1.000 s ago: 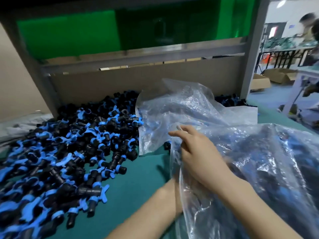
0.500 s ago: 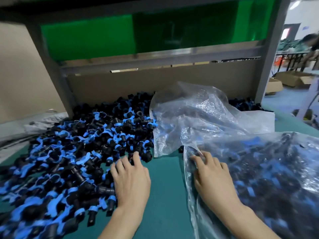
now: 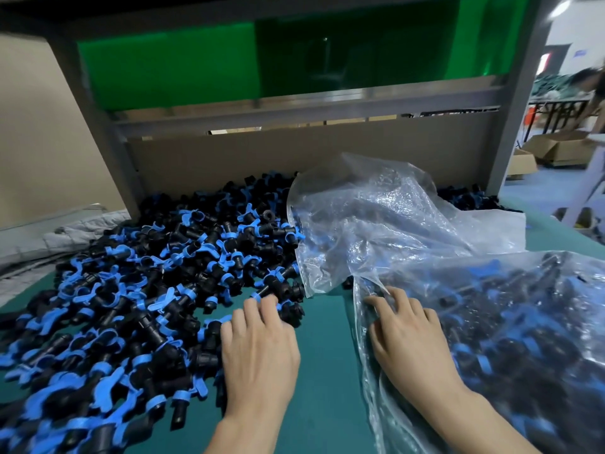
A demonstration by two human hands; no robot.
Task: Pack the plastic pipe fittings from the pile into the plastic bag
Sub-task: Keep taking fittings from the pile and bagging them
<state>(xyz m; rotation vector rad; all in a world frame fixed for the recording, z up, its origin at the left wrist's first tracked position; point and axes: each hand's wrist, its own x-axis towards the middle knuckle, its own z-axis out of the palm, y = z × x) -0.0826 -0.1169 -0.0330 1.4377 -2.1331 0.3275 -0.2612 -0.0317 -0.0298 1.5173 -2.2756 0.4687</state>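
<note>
A large pile of black plastic pipe fittings with blue clip rings [image 3: 137, 290] covers the left half of the teal-green table top [image 3: 327, 371], reaching back to the brown cardboard panel [image 3: 229, 162] that stands under a grey metal frame [image 3: 98, 132]. The left hand [image 3: 258, 352] lies palm down at the pile's right edge, its fingers [image 3: 252, 309] loosely spread and only slightly bent. The tips touch the nearest fittings and nothing is closed in the hand. The right hand [image 3: 409, 342] rests palm down on the left edge of a clear plastic bag [image 3: 510, 322] that lies on the right side of the table and already holds many of the same black and blue fittings, seen through the film. Its fingers are spread a little and arched, with the tips pressing on the crinkled film near the bag's mouth. The two hands are apart, with bare table between them. Behind the filled bag, a second clear plastic bag, crumpled and puffed up [image 3: 376, 224], sits against the pile's right side. A translucent green panel [image 3: 196, 60] fills the frame above the cardboard. Open cardboard boxes [image 3: 556, 149] stand on the floor far to the right.
</note>
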